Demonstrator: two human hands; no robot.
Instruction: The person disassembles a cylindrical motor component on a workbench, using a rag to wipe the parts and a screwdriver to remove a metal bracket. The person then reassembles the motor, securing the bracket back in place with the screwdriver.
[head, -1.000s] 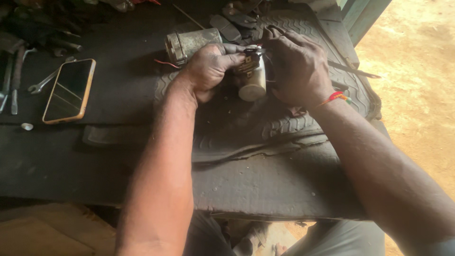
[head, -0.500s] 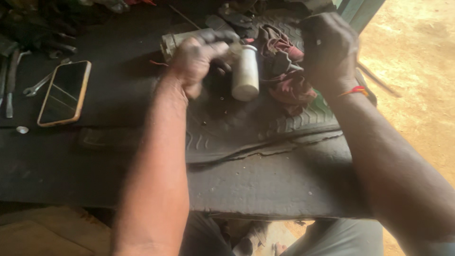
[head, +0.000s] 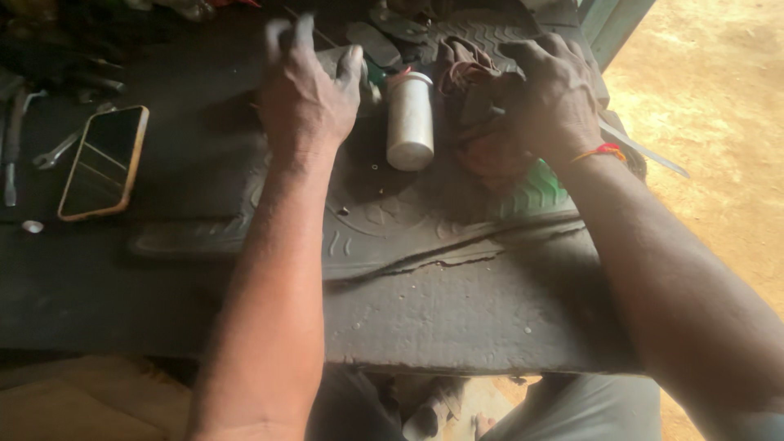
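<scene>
Left hand: left hand point(head: 306, 94) is raised over the far part of the bench, back toward the camera, fingers spread and loosely curled; blurred; it grips nothing that I can see. Fingertips near a grey-green metal part point(head: 339, 59) behind it; contact cannot be told.
Right hand: right hand point(head: 554, 94) lies palm down with its fingers curled into a dark reddish-brown rag point(head: 482, 143); it presses or clutches the cloth. A red and yellow thread band point(head: 600, 152) sits on the wrist.
White cylinder: small off-white plastic cylinder with a capped top point(head: 409, 118) stands on the mat between the two hands, free of both, just left of the rag. A reddish wire end shows at its top.
Mat: worn black ribbed rubber mat point(head: 392, 229) bears the cylinder and rag; a green patch point(head: 535, 189) shows below the rag.
Bench: dark rough-topped workbench point(head: 457, 318) carries the mat.
Left side of bench: smartphone with an orange-edged case point(head: 104, 162) lies face up, well apart from the left hand. A steel open-ended spanner point(head: 61, 149) lies just beside it, further tools beyond.
Ground: sandy brown ground point(head: 719, 122) to the right.
</scene>
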